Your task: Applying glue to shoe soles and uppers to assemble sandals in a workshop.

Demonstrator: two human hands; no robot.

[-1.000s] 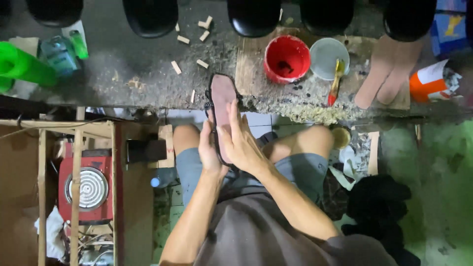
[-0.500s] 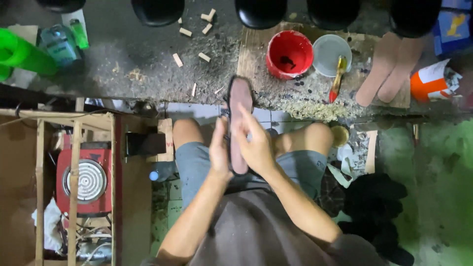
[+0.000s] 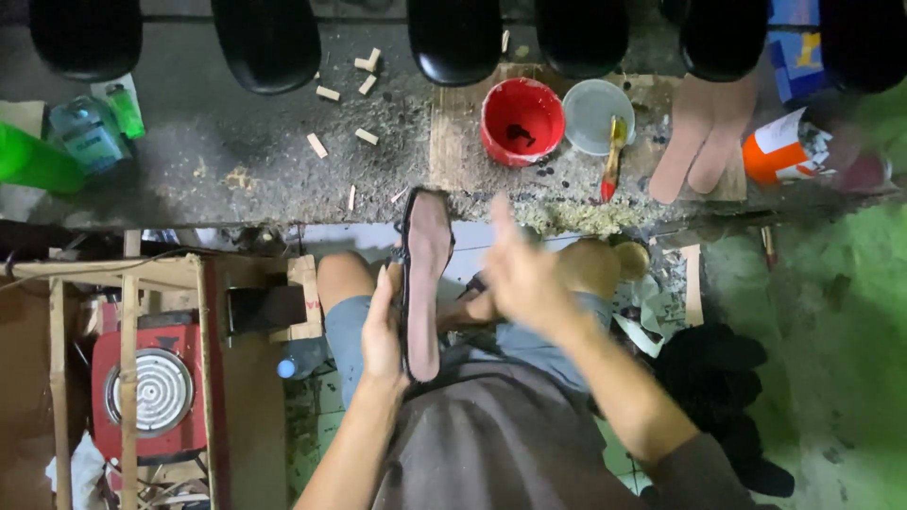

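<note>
Workbench point(image 3: 236, 170) runs across the top of view, dusty, littered with small wood offcuts point(image 3: 340, 94). On it: a red cup point(image 3: 521, 121) with dark stuff inside, a pale cup point(image 3: 599, 115) just beside it with a yellow-and-red-handled brush point(image 3: 613, 156) leaning out, and two tan insole blanks point(image 3: 704, 132) lying side by side further right. A red hotplate point(image 3: 156, 392) sits low on my left inside a wooden frame point(image 3: 123, 312).

The shoe sole point(image 3: 423, 283) is over my lap, toe end touching the bench edge, heel end toward my belly, pinkish face up with a dark rim.

My left hand point(image 3: 383, 331) holds it along its left edge, fingers together and wrapped on the rim, thumb side under. My right hand point(image 3: 524, 274) is just right of the sole, not touching it, fingers spread apart, index up, motion-blurred, holding nothing.

To do this well, I judge: keep the left grip firm at mid-length so the sole doesn't twist, brace the toe on the bench, keep the face level and up, and keep right fingertips off the pink face, which may be glued; I can't tell if it's wet.
</note>
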